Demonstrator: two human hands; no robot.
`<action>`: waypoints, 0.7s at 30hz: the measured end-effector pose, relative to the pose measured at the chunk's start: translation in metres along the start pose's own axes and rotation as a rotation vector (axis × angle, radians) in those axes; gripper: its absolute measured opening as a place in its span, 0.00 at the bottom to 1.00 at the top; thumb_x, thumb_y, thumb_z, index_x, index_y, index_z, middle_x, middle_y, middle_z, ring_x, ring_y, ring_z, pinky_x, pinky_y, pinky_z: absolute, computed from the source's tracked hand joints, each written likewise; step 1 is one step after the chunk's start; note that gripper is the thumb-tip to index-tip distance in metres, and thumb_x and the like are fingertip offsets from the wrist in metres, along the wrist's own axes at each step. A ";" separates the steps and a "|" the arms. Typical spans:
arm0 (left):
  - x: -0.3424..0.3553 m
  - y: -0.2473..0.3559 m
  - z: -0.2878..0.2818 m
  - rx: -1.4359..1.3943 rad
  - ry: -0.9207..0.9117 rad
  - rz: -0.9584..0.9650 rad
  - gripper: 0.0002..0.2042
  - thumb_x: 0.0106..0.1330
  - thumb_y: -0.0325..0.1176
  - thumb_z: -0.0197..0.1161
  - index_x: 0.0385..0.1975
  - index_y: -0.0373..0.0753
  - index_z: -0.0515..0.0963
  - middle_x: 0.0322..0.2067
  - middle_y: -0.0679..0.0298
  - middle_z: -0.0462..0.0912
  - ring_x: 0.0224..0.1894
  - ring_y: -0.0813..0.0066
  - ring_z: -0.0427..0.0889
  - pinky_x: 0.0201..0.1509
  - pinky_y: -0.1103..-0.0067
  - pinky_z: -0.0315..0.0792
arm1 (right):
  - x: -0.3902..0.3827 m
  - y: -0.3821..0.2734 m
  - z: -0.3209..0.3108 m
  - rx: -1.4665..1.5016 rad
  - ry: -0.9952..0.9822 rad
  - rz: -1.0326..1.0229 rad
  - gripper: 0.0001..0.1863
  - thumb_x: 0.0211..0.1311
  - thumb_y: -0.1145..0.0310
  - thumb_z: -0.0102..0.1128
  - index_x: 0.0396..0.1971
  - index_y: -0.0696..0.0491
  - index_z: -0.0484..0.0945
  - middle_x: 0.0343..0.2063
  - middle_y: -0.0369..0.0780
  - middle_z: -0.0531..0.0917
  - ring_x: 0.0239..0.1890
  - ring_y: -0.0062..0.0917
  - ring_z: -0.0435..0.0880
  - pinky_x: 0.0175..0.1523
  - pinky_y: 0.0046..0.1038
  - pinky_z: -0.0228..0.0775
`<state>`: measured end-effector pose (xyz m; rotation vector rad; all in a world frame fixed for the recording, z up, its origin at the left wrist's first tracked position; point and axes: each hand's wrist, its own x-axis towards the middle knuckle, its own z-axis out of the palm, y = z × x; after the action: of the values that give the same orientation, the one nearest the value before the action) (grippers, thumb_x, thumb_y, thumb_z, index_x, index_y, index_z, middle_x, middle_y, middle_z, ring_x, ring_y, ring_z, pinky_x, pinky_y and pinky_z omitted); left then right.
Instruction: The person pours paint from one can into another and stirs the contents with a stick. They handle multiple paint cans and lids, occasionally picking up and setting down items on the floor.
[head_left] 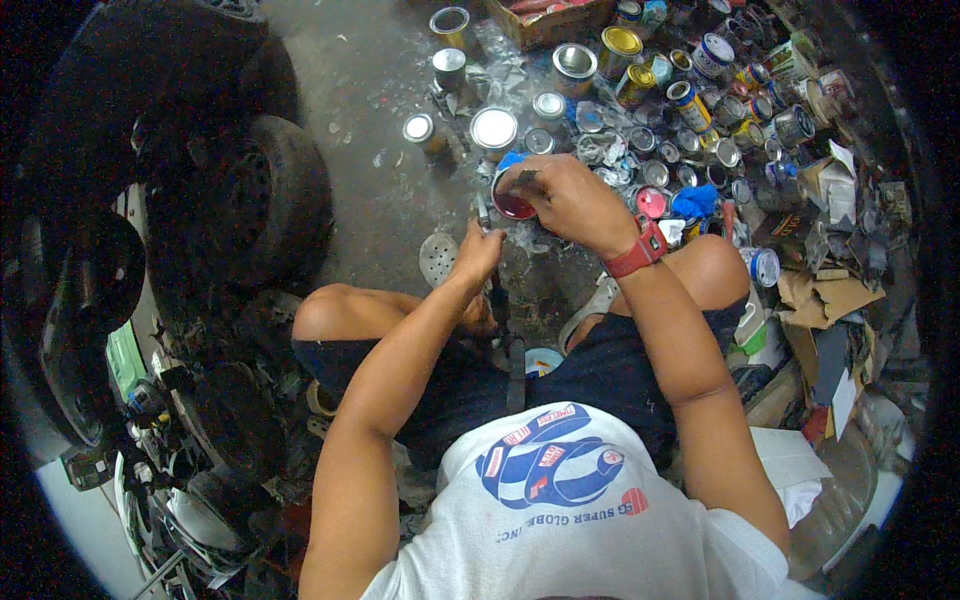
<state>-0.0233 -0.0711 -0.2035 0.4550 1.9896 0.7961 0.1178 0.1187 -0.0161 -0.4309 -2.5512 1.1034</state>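
Observation:
My right hand [572, 203] is closed, its fingers bent over an open can with red inside [514, 208]. Those fingers cover much of the can's rim, and whatever they grip is hidden. A bit of blue material [513, 160] shows at the can's far edge, beside the fingertips. Just left of and nearer than the can, my left hand [480, 250] is closed around a thin grey stick-like tool [483, 210]. The tool's upper end points toward the can; its exact kind is unclear.
Several lidded cans, among them a white-topped one [494, 130], stand beyond my hands. A crowd of used cans [700, 120] fills the right, with a blue rag [694, 202] and torn cardboard [825, 300]. Wheels, including a tyre [285, 190], and vehicle parts line the left.

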 end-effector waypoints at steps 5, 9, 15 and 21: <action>-0.006 0.014 0.001 0.046 -0.019 0.036 0.30 0.77 0.44 0.63 0.71 0.31 0.70 0.57 0.41 0.84 0.61 0.46 0.83 0.66 0.59 0.74 | -0.006 0.005 -0.003 -0.045 0.043 -0.028 0.08 0.69 0.69 0.68 0.38 0.59 0.87 0.38 0.57 0.90 0.45 0.57 0.90 0.54 0.55 0.82; 0.000 -0.003 0.003 0.031 0.061 0.047 0.21 0.78 0.41 0.64 0.62 0.33 0.75 0.39 0.58 0.85 0.41 0.64 0.82 0.46 0.66 0.76 | 0.000 0.004 -0.002 -0.003 -0.031 -0.009 0.09 0.68 0.69 0.67 0.40 0.59 0.88 0.39 0.57 0.90 0.47 0.57 0.90 0.55 0.55 0.82; -0.002 0.002 0.005 0.026 0.066 0.037 0.21 0.78 0.42 0.64 0.61 0.33 0.75 0.38 0.58 0.85 0.40 0.63 0.83 0.46 0.65 0.77 | 0.000 0.000 -0.004 0.008 -0.033 -0.012 0.10 0.68 0.69 0.68 0.42 0.60 0.88 0.40 0.57 0.90 0.48 0.57 0.90 0.55 0.54 0.82; -0.012 0.013 0.002 0.060 0.078 0.020 0.23 0.78 0.44 0.63 0.63 0.33 0.75 0.42 0.54 0.87 0.43 0.60 0.84 0.50 0.63 0.77 | 0.000 -0.005 -0.008 0.024 0.002 0.007 0.09 0.68 0.69 0.68 0.40 0.59 0.88 0.39 0.57 0.90 0.47 0.58 0.90 0.55 0.55 0.82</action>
<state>-0.0156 -0.0684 -0.1879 0.4857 2.0886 0.7790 0.1200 0.1206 -0.0075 -0.4347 -2.5343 1.1340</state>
